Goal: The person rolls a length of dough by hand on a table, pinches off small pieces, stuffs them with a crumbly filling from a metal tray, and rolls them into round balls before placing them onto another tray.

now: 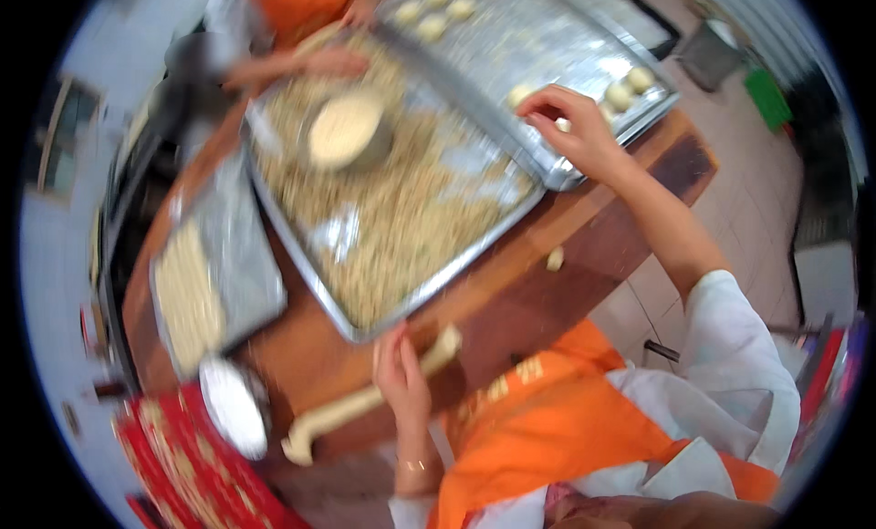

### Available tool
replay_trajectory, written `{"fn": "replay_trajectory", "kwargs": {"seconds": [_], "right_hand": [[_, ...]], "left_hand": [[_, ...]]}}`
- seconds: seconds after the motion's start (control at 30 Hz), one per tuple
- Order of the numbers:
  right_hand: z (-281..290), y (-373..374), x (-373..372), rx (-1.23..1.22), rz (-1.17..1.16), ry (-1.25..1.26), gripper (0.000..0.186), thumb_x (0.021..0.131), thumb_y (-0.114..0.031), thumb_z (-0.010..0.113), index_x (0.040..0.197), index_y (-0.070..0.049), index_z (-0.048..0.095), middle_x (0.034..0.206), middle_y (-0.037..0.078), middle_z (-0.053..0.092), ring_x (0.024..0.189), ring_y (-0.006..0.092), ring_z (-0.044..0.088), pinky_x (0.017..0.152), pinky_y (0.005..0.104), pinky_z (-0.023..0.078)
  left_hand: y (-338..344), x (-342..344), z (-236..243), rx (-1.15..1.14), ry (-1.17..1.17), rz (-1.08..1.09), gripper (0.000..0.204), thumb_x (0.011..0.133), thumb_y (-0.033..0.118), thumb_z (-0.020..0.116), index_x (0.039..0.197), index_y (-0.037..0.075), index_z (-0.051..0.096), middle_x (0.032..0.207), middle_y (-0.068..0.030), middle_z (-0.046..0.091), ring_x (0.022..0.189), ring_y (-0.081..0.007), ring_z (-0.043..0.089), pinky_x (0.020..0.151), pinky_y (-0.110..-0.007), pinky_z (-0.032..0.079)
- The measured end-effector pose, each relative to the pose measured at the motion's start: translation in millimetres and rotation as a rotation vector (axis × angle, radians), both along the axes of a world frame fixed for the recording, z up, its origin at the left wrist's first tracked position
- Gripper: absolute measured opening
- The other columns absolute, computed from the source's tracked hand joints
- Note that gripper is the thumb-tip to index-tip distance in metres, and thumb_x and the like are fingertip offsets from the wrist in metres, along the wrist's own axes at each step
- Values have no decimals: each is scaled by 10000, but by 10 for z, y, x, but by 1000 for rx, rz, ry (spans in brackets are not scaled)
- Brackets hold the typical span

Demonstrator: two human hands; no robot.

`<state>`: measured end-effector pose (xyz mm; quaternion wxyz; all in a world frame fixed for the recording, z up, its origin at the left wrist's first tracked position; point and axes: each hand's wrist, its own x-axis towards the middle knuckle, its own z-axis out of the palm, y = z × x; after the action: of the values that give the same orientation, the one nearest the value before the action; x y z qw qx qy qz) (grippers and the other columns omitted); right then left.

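My right hand (575, 132) is over the near end of a metal tray (630, 41), its fingers curved and thumb apart. A pale dough ball (520, 96) sits beside its fingertips, and another pale piece shows by the thumb. More dough balls (619, 96) lie to the right of the hand. Above the table's near edge, my left hand (401, 374) has its fingers stretched out, somewhat blurred, with nothing visible in them. A long rope of dough (338, 412) runs beneath it on the wooden table. One small cut dough piece (555, 259) lies on the wood to the right.
A large metal tray (301, 278) holds crumbly brown filling and a bowl (349, 132) of pale grains. To the left are a tray with pale strips (187, 296) and a bowl of white powder (233, 409). Another person's hand (336, 62) reaches over the filling.
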<state>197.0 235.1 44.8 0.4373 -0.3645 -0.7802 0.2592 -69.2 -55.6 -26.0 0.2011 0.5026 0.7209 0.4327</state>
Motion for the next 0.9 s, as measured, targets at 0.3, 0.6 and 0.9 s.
{"fn": "replay_trajectory", "kwargs": {"seconds": [0.3, 0.6, 0.9], "right_hand": [[-813, -1814, -1046, -4, 553, -277, 203, 818, -100, 733, 999, -39, 666, 917, 130, 637, 864, 343, 623, 761, 431, 507], [-666, -2213, -1347, -38, 734, -568, 308, 812, -162, 692, 1071, -12, 622, 1003, 204, 643, 954, 415, 629, 810, 500, 502], [-850, -2386, -1429, -40, 603, -787, 232, 852, -210, 557, 830, -26, 696, 848, 233, 704, 768, 404, 685, 708, 497, 549]], "left_hand": [[-641, -79, -149, -172, 535, -167, 546, 777, 62, 752, 1286, 1, 562, 1191, -172, 559, 1202, -350, 497, 1056, -499, 325], [-664, -131, -364, -6, 454, -178, 245, 784, 32, 702, 1010, 18, 608, 962, -141, 607, 928, -317, 583, 988, -468, 359], [-582, -20, -554, -106, 733, -203, 122, 854, 76, 521, 935, 16, 590, 989, -169, 603, 1007, -336, 557, 1017, -506, 334]]}}
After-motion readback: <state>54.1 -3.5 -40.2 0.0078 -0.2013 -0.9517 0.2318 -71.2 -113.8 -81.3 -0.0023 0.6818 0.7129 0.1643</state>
